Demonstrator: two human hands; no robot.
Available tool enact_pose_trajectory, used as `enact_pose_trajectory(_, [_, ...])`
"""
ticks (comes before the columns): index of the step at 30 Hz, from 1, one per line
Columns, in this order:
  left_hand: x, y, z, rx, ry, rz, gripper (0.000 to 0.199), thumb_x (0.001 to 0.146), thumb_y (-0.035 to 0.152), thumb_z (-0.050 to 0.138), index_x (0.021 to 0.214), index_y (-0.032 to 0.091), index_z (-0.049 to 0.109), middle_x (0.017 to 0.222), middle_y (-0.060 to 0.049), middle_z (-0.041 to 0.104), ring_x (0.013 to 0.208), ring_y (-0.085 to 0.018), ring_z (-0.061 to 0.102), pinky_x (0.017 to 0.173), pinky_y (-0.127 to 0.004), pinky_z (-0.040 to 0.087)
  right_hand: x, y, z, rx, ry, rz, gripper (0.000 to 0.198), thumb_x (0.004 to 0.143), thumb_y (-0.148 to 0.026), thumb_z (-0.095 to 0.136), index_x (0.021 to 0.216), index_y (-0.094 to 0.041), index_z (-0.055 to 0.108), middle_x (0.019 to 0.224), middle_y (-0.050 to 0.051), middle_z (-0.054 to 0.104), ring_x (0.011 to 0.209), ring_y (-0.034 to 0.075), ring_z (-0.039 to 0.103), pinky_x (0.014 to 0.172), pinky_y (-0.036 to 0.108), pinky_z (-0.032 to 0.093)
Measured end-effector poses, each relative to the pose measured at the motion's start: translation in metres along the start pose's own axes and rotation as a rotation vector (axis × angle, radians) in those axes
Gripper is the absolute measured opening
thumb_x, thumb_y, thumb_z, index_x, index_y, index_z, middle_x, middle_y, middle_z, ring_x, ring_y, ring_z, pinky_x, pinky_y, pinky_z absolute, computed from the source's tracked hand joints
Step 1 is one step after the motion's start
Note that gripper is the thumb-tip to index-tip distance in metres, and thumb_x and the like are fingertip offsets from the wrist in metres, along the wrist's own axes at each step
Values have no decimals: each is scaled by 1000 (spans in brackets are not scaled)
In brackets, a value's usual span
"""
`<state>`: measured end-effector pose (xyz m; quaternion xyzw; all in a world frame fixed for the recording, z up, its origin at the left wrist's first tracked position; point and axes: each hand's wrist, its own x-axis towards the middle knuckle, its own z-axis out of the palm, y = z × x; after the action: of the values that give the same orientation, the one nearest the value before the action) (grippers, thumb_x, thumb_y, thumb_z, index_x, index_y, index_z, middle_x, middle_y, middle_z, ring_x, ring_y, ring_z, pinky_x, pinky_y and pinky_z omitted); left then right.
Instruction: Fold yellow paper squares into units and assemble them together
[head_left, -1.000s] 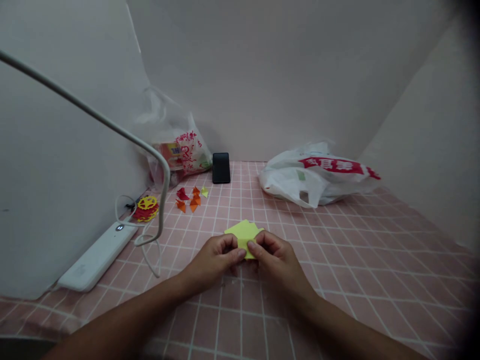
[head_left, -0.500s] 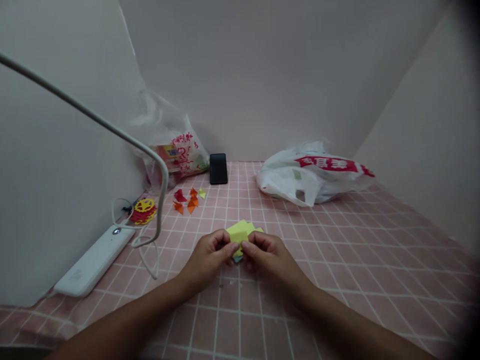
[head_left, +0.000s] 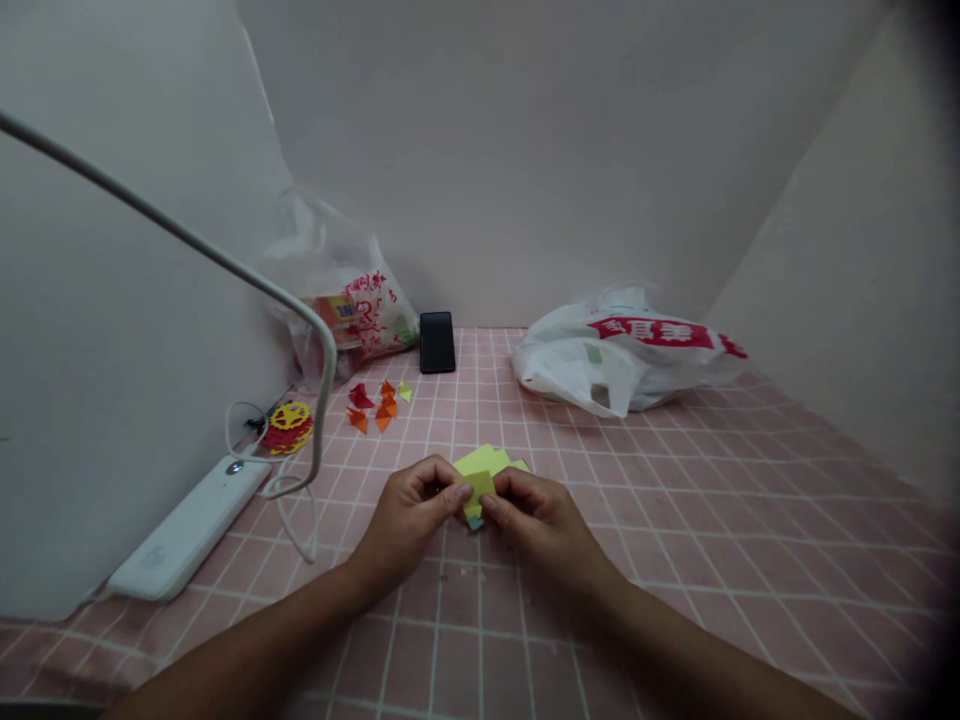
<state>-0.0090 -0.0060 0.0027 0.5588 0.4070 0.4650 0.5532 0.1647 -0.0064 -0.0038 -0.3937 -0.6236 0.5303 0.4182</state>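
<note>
Between my two hands is a small yellow paper square (head_left: 480, 490), pinched at its edges. My left hand (head_left: 409, 515) grips its left side with thumb and forefinger, and my right hand (head_left: 536, 515) grips the lower right. Just behind it lie more yellow paper sheets (head_left: 484, 460) on the tabletop, partly hidden by the hands. A bit of teal paper (head_left: 475, 524) shows beneath the square. Farther left sit several small folded paper pieces: orange ones (head_left: 386, 408), a red one (head_left: 360, 396) and a pale yellow one (head_left: 405, 391).
A pink checked cloth (head_left: 675, 540) covers the table. At the back stand a black phone (head_left: 437, 342), a filled plastic bag (head_left: 375, 310) and a white bag (head_left: 577, 365). On the left are red and yellow cut-outs (head_left: 289, 416), a white device (head_left: 187, 530) and a grey cable (head_left: 187, 232).
The fingers have shifted slightly on the yellow square, the right thumb a little lower and left. The whole view has moved marginally; the other things stay in place.
</note>
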Motion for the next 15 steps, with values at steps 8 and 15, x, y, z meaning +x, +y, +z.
enact_pose_trajectory(8, [-1,-1,0,16,-3,-26,21,85,31,65,74,13,64,67,-1,65,66,-13,59,66,-25,46,-1,5,1,39,55,4,21,86,-29,60,68,-18,57,63,-2,56,57,11,48,54,25,35])
enact_pose_trajectory(15, [2,1,-1,19,-16,-132,21,77,31,71,71,14,60,63,1,62,60,-12,56,63,-24,44,4,12,-2,151,114,17,25,88,-36,58,71,-18,55,62,-1,57,56,13,52,55,26,39])
